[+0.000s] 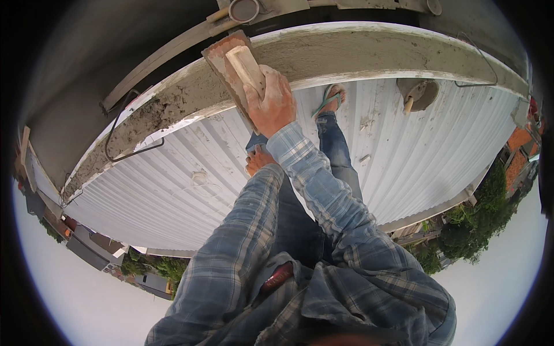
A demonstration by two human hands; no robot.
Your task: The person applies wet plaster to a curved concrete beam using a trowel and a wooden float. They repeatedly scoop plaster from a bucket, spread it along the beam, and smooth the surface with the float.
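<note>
My right hand (pixel 271 102) is closed round the pale wooden handle of a plastering float (pixel 225 69). The float's worn, mortar-smeared board lies across the top of a long band of grey mortar (pixel 346 56), tilted from upper left to lower right. Lower down, my left hand (pixel 259 160) rests against my bent left leg, just below the float's near end. Its fingers are partly bent, with no tool seen in them. Rough, pitted mortar (pixel 164 106) lies left of the float, while the band to its right looks smoother.
Ribbed white metal roofing (pixel 196 155) lies under me. My right foot (pixel 332 99) wears a green flip-flop. A mortar pan (pixel 424 95) with a wooden-handled tool stands at right. Bent metal rods (pixel 107 141) (pixel 495 72) clip over the band. Beyond are planks (pixel 156 60) and a round container (pixel 243 10).
</note>
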